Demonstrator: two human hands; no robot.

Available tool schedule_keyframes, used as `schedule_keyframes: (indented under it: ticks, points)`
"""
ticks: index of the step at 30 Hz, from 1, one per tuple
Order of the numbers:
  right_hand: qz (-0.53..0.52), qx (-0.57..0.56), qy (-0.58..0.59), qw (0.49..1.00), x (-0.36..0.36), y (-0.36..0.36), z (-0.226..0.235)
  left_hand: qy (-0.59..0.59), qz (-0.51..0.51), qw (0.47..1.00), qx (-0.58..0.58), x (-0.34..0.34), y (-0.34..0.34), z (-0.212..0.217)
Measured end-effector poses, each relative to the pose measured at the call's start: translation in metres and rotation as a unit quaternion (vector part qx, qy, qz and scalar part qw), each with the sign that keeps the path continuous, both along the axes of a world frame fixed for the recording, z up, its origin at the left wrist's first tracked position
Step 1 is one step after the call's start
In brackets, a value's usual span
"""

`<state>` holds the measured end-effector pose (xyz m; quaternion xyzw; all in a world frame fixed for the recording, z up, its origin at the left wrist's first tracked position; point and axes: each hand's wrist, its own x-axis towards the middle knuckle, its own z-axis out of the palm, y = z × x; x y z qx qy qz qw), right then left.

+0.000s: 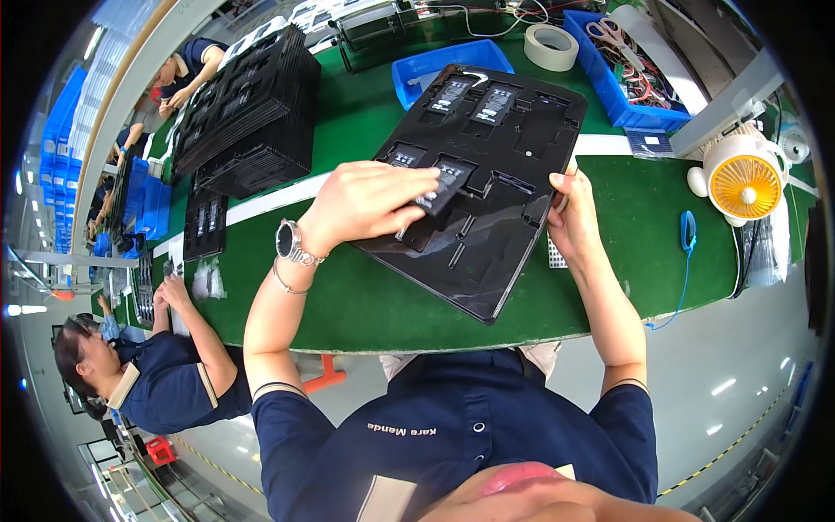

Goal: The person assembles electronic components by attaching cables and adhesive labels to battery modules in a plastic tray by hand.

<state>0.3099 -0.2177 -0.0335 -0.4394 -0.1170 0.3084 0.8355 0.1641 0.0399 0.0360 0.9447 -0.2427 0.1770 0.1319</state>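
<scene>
A black plastic tray (496, 239) with moulded pockets lies tilted on the green tabletop in front of me. My left hand (370, 202) has its fingers closed on a flat black battery (449, 184) at one of the pockets. The battery looks tipped, partly over the pocket; the fingers cover its near left part. Flat batteries (494, 104) sit in several other pockets on the far and left side, while the pockets on the right hold nothing. My right hand (574, 211) grips the tray's right edge, thumb on top and the other fingers partly hidden.
Stacked black trays (248, 113) stand at the back left. Beyond the tray are a blue bin (409, 74), a tape roll (551, 47) and a blue box (639, 109) with scissors and wires. A small fan (744, 187) stands right. A co-worker (165, 374) sits at left.
</scene>
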Motion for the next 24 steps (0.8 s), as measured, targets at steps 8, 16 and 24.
schedule_keyframes:
  ticks: [8,16,24]
  points:
    - [0.020,0.007,0.013,1.000,0.003,0.000,-0.016,0.096,0.247,0.896,-0.356,0.011,-0.018,0.008]
    - [0.012,0.003,0.010,1.000,0.004,0.000,-0.015,0.105,0.235,0.901,-0.350,0.011,-0.021,0.010]
    - [-0.002,0.005,0.004,1.000,0.003,0.000,-0.009,-0.024,0.079,0.996,-0.023,-0.011,-0.029,0.009]
